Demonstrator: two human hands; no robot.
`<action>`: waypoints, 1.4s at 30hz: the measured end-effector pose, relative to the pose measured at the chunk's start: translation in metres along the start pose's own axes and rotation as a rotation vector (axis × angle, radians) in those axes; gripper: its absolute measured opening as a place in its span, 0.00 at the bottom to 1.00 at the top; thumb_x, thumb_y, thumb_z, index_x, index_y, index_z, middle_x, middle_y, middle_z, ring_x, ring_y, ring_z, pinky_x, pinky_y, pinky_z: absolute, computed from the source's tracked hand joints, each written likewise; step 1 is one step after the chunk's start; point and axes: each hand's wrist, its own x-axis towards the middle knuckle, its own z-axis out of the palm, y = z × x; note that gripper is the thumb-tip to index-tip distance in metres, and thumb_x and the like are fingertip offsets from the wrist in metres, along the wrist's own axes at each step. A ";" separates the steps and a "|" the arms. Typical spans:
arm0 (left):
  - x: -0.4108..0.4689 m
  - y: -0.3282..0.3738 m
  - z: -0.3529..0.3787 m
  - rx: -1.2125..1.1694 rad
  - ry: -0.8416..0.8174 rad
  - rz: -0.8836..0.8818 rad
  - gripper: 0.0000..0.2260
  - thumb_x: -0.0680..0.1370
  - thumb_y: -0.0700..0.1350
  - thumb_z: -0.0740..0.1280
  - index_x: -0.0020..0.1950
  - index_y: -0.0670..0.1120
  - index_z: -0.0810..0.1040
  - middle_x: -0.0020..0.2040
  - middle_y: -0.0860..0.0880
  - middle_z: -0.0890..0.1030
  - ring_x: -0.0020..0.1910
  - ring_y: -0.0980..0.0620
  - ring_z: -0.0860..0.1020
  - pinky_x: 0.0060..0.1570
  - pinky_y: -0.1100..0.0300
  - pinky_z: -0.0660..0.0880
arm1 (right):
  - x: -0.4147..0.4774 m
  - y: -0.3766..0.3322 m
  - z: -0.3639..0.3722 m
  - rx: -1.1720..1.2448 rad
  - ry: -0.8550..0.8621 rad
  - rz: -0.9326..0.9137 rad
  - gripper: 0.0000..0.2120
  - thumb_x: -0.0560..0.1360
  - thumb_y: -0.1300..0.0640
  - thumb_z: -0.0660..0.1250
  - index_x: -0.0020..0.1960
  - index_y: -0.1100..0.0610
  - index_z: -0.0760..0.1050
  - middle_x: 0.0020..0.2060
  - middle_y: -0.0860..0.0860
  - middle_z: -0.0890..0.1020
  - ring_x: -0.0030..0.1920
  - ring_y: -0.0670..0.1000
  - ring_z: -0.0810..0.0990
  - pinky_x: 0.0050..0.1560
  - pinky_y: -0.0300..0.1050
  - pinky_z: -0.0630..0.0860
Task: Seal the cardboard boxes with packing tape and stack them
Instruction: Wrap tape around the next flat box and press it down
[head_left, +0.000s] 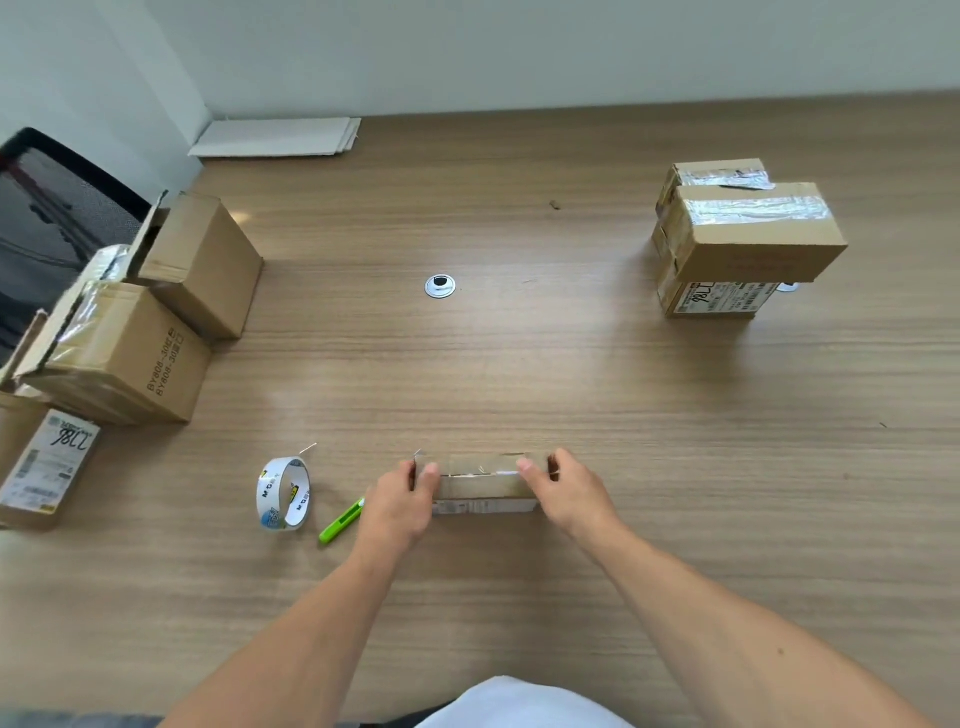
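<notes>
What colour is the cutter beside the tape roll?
Lime green cutter, right of the tape roll; the head view shows it.

Brown cardboard boxes (748, 244), green cutter (340, 521), wood-grain table (519, 374), white-printed tape roll (284, 493).

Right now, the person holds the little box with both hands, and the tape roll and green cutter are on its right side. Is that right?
Not quite. The head view shows the left hand and right hand holding the small box, but the tape roll and green cutter lie to its left, not its right.
</notes>
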 end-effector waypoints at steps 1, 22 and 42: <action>-0.005 0.006 0.006 0.048 0.020 0.001 0.16 0.79 0.58 0.68 0.52 0.45 0.76 0.46 0.44 0.82 0.47 0.44 0.78 0.49 0.53 0.73 | -0.003 -0.007 0.004 -0.041 -0.008 0.031 0.24 0.76 0.34 0.67 0.50 0.56 0.69 0.43 0.50 0.77 0.46 0.54 0.76 0.41 0.48 0.67; 0.014 -0.021 -0.008 -0.105 -0.036 0.078 0.14 0.77 0.54 0.66 0.45 0.44 0.81 0.41 0.39 0.83 0.37 0.50 0.75 0.46 0.47 0.76 | 0.017 0.026 0.005 0.125 0.020 -0.094 0.16 0.78 0.48 0.70 0.38 0.57 0.72 0.31 0.53 0.78 0.33 0.50 0.71 0.36 0.47 0.69; 0.049 -0.078 0.007 -0.252 -0.230 0.055 0.29 0.73 0.74 0.61 0.48 0.49 0.82 0.47 0.42 0.84 0.48 0.46 0.80 0.62 0.38 0.76 | 0.003 0.046 0.037 0.322 0.228 0.170 0.12 0.81 0.55 0.63 0.49 0.45 0.84 0.48 0.44 0.87 0.53 0.50 0.83 0.59 0.50 0.78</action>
